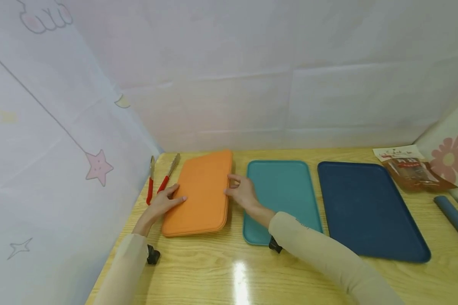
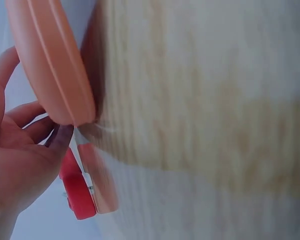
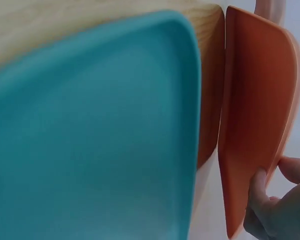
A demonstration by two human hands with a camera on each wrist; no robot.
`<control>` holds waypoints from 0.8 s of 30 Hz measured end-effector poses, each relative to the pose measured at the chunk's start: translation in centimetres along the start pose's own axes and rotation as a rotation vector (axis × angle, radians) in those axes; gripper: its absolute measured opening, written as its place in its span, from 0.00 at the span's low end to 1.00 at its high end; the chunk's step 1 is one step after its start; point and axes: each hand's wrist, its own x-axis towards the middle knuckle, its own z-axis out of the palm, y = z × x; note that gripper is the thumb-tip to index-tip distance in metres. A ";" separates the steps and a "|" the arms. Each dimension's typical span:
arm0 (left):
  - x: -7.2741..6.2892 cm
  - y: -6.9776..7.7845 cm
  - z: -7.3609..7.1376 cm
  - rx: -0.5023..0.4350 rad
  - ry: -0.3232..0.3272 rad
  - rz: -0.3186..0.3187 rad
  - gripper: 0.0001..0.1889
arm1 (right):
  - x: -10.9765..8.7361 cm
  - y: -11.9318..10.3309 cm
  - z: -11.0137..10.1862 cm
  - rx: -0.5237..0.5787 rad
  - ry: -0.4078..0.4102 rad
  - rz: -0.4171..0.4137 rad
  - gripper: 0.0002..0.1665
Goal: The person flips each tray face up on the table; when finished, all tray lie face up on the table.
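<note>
An orange tray [image 1: 204, 190] is tilted on the left of the table, its right side raised. Lines along its edge [image 2: 52, 60] look like stacked layers, but I cannot tell how many. My left hand [image 1: 164, 204] grips its left side, thumb on the upper face and fingers at the edge. On the raised right edge, my right hand [image 1: 244, 195] pinches it between thumb and fingers. The right wrist view shows the tray's shaded underside [image 3: 255, 100]. Just left of the tray lie red-handled metal tongs [image 1: 164, 183], spread apart and partly hidden by my left hand.
A teal tray [image 1: 282, 190] lies flat under my right forearm. Right of it is a larger navy tray [image 1: 370, 207]. A brown food packet [image 1: 412, 169] and a grey-blue cylinder [image 1: 454, 220] lie at the far right. Cloth walls [image 1: 229, 84] stand behind and beside the table.
</note>
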 end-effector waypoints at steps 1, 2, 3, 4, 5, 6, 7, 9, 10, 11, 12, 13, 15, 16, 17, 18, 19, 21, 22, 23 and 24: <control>0.0 0.1 0.1 0.006 -0.004 0.006 0.46 | 0.1 -0.1 -0.1 -0.006 0.002 -0.007 0.32; 0.0 0.1 0.1 0.009 -0.008 0.009 0.46 | 0.2 -0.2 -0.3 -0.010 0.001 -0.009 0.32; 0.0 0.2 0.1 0.016 -0.008 0.012 0.45 | 0.3 -0.4 -0.4 -0.015 0.000 -0.009 0.32; 0.0 0.3 0.2 0.026 -0.010 0.015 0.45 | 0.4 -0.6 -0.6 -0.016 -0.005 -0.009 0.33; 0.1 0.4 0.3 0.038 -0.013 0.017 0.45 | 0.5 -0.9 -0.8 -0.014 -0.011 0.000 0.34; 0.1 0.5 0.3 0.046 -0.016 0.016 0.45 | 0.6 -1.2 -0.9 -0.021 -0.017 0.004 0.34; 0.1 0.6 0.3 0.050 -0.014 0.014 0.45 | 0.8 -1.5 -1.1 -0.018 -0.025 0.012 0.35; 0.2 0.8 0.5 0.052 -0.018 0.012 0.45 | 1.1 -2.1 -1.5 0.026 -0.055 0.032 0.37; 0.2 1.0 0.5 0.050 -0.022 0.016 0.45 | 1.2 -2.4 -1.7 0.050 -0.074 0.042 0.38; 0.2 1.1 0.6 0.051 -0.025 0.024 0.44 | 1.4 -2.8 -1.9 0.074 -0.094 0.053 0.39; 0.1 1.2 0.6 0.046 -0.023 0.031 0.43 | 1.4 -3.1 -2.1 0.097 -0.114 0.058 0.40; 0.0 1.3 0.7 0.048 -0.024 0.041 0.42 | 1.5 -3.3 -2.3 0.127 -0.134 0.070 0.41; -0.3 1.5 0.9 0.044 -0.026 0.067 0.39 | 1.5 -3.9 -2.6 0.164 -0.167 0.086 0.42; -0.5 1.5 1.0 0.041 -0.028 0.076 0.38 | 1.6 -4.1 -2.7 0.174 -0.179 0.090 0.42; -0.8 1.6 1.1 0.039 -0.032 0.089 0.38 | 1.6 -4.3 -2.8 0.180 -0.188 0.092 0.42; -1.2 1.7 1.2 0.036 -0.038 0.094 0.37 | 1.6 -4.4 -2.8 0.179 -0.194 0.094 0.42; -1.6 1.8 1.4 0.035 -0.052 0.101 0.37 | 1.6 -4.6 -2.9 0.180 -0.199 0.096 0.42; -2.6 2.0 1.7 0.030 -0.075 0.111 0.37 | 1.6 -4.9 -2.9 0.181 -0.206 0.100 0.43; -3.1 2.2 1.9 0.030 -0.089 0.112 0.37 | 1.6 -5.1 -3.0 0.178 -0.210 0.102 0.43; -3.7 2.3 2.0 0.033 -0.103 0.120 0.37 | 1.5 -5.3 -3.0 0.177 -0.214 0.106 0.44; -4.4 2.5 2.1 0.031 -0.121 0.125 0.37 | 1.4 -5.5 -3.0 0.176 -0.217 0.109 0.44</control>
